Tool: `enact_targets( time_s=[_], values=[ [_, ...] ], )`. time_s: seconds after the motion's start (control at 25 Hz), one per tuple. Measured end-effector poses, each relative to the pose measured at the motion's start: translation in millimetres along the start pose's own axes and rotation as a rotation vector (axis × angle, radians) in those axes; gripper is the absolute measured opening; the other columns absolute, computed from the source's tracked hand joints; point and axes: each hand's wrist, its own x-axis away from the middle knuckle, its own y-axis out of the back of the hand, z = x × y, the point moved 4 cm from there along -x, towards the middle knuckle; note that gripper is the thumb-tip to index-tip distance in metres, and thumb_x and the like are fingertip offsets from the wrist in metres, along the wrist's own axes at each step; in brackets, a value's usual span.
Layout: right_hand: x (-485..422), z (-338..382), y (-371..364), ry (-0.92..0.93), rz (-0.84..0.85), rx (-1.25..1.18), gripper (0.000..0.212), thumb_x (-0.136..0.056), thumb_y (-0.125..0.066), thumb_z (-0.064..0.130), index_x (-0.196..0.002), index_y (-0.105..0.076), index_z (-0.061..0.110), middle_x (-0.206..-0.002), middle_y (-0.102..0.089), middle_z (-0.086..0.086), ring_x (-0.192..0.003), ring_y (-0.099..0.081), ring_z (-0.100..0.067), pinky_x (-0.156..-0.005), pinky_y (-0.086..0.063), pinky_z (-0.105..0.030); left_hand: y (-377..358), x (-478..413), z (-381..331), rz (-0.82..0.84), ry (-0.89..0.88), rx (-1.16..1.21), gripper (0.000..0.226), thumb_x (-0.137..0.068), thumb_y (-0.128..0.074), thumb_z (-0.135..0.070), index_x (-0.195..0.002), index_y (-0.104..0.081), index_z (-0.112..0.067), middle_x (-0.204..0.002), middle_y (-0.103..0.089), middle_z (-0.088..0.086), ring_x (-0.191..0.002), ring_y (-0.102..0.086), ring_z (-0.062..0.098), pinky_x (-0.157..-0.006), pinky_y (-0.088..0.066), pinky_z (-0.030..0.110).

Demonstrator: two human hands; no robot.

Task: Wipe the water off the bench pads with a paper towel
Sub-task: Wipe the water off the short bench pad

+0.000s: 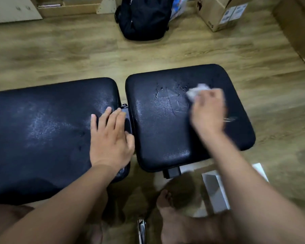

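right hand gripping paper towel, wet pad

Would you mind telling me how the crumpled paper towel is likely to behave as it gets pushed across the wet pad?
The paper towel looks crumpled and floppy, so it probably bunches. With droplets on the right pad, it likely soaks and weakens.

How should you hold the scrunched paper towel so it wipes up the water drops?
Pinch the paper towel by its top bunch, coming from above, as the right hand does. It is a soft wad lying on the flat right bench pad, so its underside stays free to meet the water drops.
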Motion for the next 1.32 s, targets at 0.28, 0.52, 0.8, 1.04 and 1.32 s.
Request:
enact_targets(
  time_s=[0.28,0.52,0.8,1.04,1.32],
  values=[
    [21.0,45.5,-10.8,0.403,0.129,-0.171,0.022,-0.089,-0.057,0.015,-0.101,-0.071,0.003,-0.107,-0.056,-0.019,-0.093,-0.056,-0.036,-0.084,-0.049,-0.042,2.6,-0.1,-4.9,0.024,-0.026,-0.006,0.061,-0.078,-0.037,-0.028,-0.134,-0.05,-0.006,-0.144,-0.05,0.008,-0.142,-0.031,0.028,-0.119,-0.014,0.054],
    [-47.4,-43.0,21.0,-0.173,-0.091,-0.007,0.035,-0.093,-0.047,0.02,-0.12,-0.063,0.005,-0.122,-0.051,-0.021,-0.106,-0.055,-0.036,-0.099,-0.037,-0.031,-2.2,-0.7,-1.6,0.064,-0.013,-0.021,0.064,-0.078,-0.035,-0.027,-0.14,-0.045,-0.012,-0.147,-0.046,0.004,-0.143,-0.028,0.028,-0.119,-0.012,0.056],
    [49.5,119.1,-39.5,0.517,0.238,-0.262,0.021,-0.087,-0.058,0.016,-0.1,-0.07,0.005,-0.106,-0.055,-0.016,-0.093,-0.056,-0.033,-0.084,-0.049,-0.039,0.6,1.0,-3.7,0.068,-0.025,-0.014,0.067,-0.076,-0.032,-0.028,-0.139,-0.046,-0.006,-0.148,-0.046,0.007,-0.143,-0.028,0.028,-0.119,-0.012,0.055],
    [-87.6,-78.8,25.3,-0.172,-0.035,-0.007,0.036,-0.089,-0.045,0.02,-0.108,-0.068,0.0,-0.105,-0.066,-0.019,-0.096,-0.063,-0.031,-0.087,-0.046,-0.032,-2.7,-2.8,-2.9,0.09,-0.007,-0.04,0.071,-0.077,-0.024,-0.031,-0.142,-0.043,-0.009,-0.15,-0.043,0.005,-0.145,-0.025,0.027,-0.119,-0.012,0.056],
    [15.5,147.1,-56.0,0.229,0.218,-0.301,0.022,-0.085,-0.056,0.013,-0.103,-0.068,0.011,-0.11,-0.057,-0.01,-0.1,-0.055,-0.026,-0.079,-0.038,-0.023,-5.2,-2.1,-2.6,0.143,-0.023,-0.078,0.073,-0.078,-0.025,-0.033,-0.146,-0.037,-0.011,-0.154,-0.038,0.002,-0.147,-0.018,0.026,-0.12,-0.008,0.054]
  ],
)
